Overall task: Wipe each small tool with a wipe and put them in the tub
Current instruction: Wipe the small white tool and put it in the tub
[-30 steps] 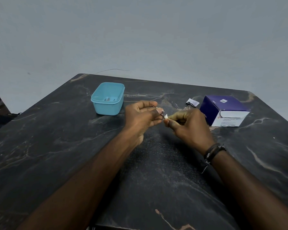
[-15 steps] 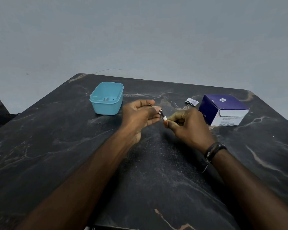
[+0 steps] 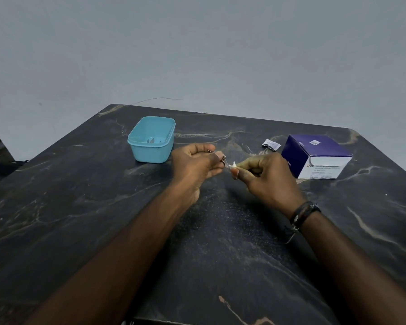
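- Head view: left hand [image 3: 197,165] pinches a small tool [image 3: 223,158]; right hand [image 3: 265,174] pinches a wipe [image 3: 233,164] just beside its tip.
- Tool's long axis is too small to tell.
- Tub [image 3: 152,139] lies on the bench [image 3: 80,207] forward-left, nearer the left hand.

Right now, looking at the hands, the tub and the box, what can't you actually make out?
All in the head view:
- Tool: too small, mostly covered by the left hand; its type is unclear.
- Wipe: only a white tip shows past the right hand.
- Tub: small items lie inside, too tiny to identify.
- Box: label print is blurred.
- Packet: markings are unreadable.
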